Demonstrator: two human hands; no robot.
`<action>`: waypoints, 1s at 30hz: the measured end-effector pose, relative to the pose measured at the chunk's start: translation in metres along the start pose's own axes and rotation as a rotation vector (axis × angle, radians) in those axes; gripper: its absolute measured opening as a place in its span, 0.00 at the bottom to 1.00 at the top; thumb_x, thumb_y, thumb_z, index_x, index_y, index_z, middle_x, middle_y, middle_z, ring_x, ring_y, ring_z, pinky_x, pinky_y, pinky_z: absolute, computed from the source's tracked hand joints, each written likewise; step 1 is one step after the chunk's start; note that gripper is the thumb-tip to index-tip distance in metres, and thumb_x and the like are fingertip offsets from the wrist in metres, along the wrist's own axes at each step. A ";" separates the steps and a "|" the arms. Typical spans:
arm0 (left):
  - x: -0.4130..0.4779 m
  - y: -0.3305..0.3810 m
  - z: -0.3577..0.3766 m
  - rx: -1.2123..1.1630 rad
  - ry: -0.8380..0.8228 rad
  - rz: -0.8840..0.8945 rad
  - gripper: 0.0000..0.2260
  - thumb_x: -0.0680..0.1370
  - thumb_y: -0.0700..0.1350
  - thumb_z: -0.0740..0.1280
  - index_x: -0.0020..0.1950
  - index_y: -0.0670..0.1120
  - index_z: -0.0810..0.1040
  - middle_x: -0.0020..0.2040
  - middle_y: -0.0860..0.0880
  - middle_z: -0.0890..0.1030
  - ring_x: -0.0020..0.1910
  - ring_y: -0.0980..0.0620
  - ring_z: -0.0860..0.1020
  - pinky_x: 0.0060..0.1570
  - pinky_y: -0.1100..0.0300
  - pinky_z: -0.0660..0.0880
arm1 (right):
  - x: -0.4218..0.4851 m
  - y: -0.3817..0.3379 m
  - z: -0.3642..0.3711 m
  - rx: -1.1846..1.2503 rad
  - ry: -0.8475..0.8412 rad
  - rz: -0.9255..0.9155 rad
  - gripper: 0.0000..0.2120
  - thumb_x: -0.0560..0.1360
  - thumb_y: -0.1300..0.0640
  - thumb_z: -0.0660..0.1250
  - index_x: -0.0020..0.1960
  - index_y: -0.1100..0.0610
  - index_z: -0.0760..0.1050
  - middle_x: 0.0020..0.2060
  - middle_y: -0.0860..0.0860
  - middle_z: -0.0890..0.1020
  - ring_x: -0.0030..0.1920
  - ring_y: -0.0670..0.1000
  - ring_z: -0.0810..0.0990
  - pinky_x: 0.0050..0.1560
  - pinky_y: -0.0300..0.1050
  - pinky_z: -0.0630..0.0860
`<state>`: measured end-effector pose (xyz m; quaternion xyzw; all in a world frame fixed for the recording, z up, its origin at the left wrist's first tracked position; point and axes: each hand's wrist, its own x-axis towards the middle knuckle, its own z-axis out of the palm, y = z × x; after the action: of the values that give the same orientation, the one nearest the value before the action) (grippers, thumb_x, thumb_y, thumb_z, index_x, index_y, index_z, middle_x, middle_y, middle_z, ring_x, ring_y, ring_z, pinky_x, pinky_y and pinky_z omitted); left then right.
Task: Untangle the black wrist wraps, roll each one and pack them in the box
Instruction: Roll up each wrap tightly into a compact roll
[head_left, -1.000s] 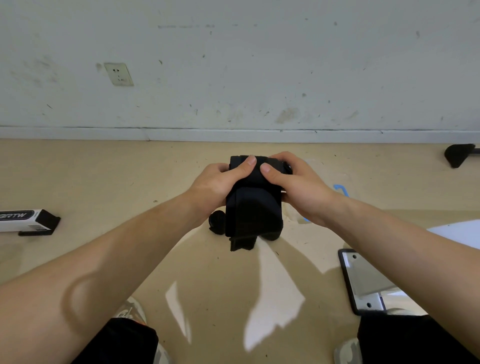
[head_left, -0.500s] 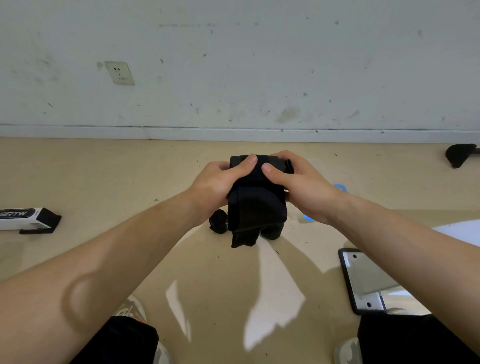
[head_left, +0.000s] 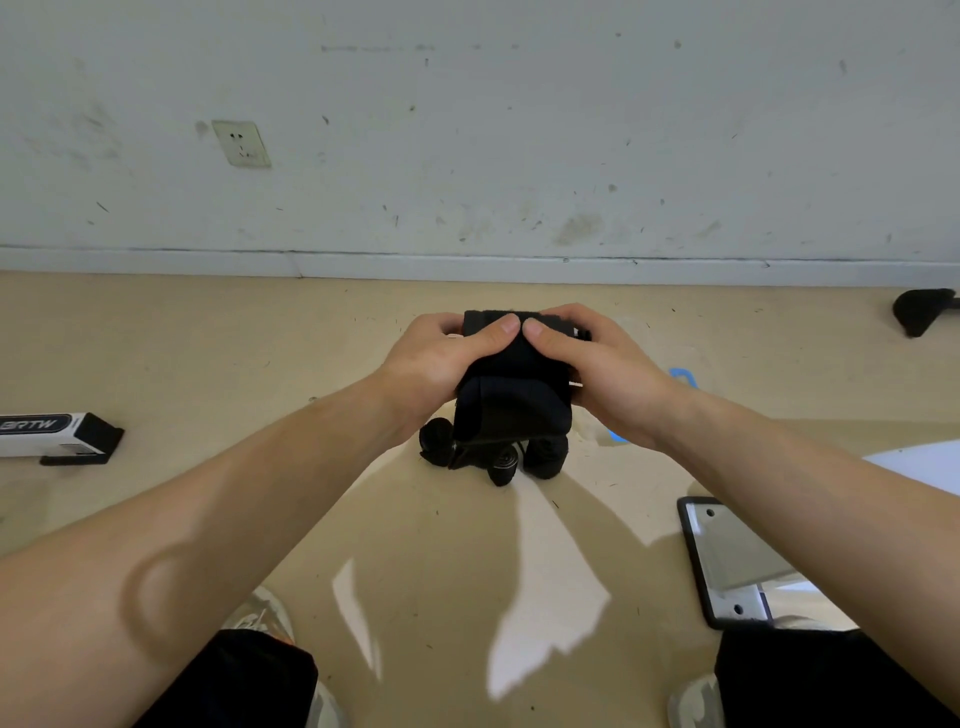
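Knees in black cloth (head_left: 244, 680) at the bottom edge, one shoe (head_left: 260, 618) showing by each. Bare forearms reach forward from both lower corners and cross most of the floor (head_left: 441, 545).

Floor: beige, glossy, with bright light patches and scattered dark specks.

Right, near: grey plate (head_left: 727, 561) in a black frame, lying flat, with two holes visible; the right forearm covers its far corner.

Left, mid: white box (head_left: 52, 434) with a black end, lying on its side well apart from the hands. Lettering reads "BRTW"; the rest is cut off by the frame edge.

Centre: left grip (head_left: 441, 358) and right grip (head_left: 608, 374) both clench one black wrap (head_left: 511, 400), held up off the floor. Thumbs meet on its near top face and fingers curl over its far edge. Lower part of the wrap hangs as a thick fold.

Under it, on the floor: small black rolls (head_left: 501, 462), partly hidden by the held wrap. Cannot tell whether they touch it.

Behind the right grip: blue piece (head_left: 683, 375) on the floor, mostly covered.

Far right, by the wall: black object (head_left: 922, 312), cut by the frame edge.

Back: pale baseboard (head_left: 467, 265), then a whitish wall (head_left: 519, 130), scuffed and marked. Wall socket (head_left: 241, 144) upper left.
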<state>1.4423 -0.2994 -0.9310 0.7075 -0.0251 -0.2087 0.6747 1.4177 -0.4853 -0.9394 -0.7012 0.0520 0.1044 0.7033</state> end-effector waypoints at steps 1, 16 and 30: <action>0.001 -0.002 0.000 0.008 0.013 0.010 0.26 0.72 0.56 0.77 0.63 0.40 0.82 0.57 0.40 0.86 0.56 0.42 0.86 0.61 0.46 0.81 | 0.000 -0.001 -0.001 0.006 -0.014 0.032 0.19 0.78 0.44 0.70 0.59 0.58 0.77 0.48 0.52 0.84 0.50 0.54 0.84 0.56 0.52 0.81; 0.000 -0.005 0.001 0.009 -0.004 -0.011 0.29 0.71 0.53 0.79 0.67 0.41 0.78 0.59 0.40 0.85 0.57 0.44 0.86 0.60 0.47 0.81 | -0.001 -0.003 -0.003 -0.041 -0.039 0.038 0.20 0.79 0.42 0.67 0.60 0.58 0.78 0.49 0.52 0.86 0.49 0.52 0.87 0.50 0.48 0.83; -0.005 0.002 0.003 -0.027 -0.014 -0.055 0.20 0.79 0.49 0.74 0.68 0.41 0.78 0.58 0.43 0.86 0.50 0.49 0.87 0.44 0.58 0.83 | -0.002 -0.006 -0.004 0.031 -0.037 0.057 0.19 0.80 0.46 0.68 0.62 0.60 0.77 0.47 0.52 0.85 0.46 0.53 0.86 0.50 0.51 0.83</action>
<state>1.4378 -0.3006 -0.9275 0.6974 -0.0075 -0.2321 0.6780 1.4170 -0.4894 -0.9327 -0.6864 0.0608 0.1365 0.7117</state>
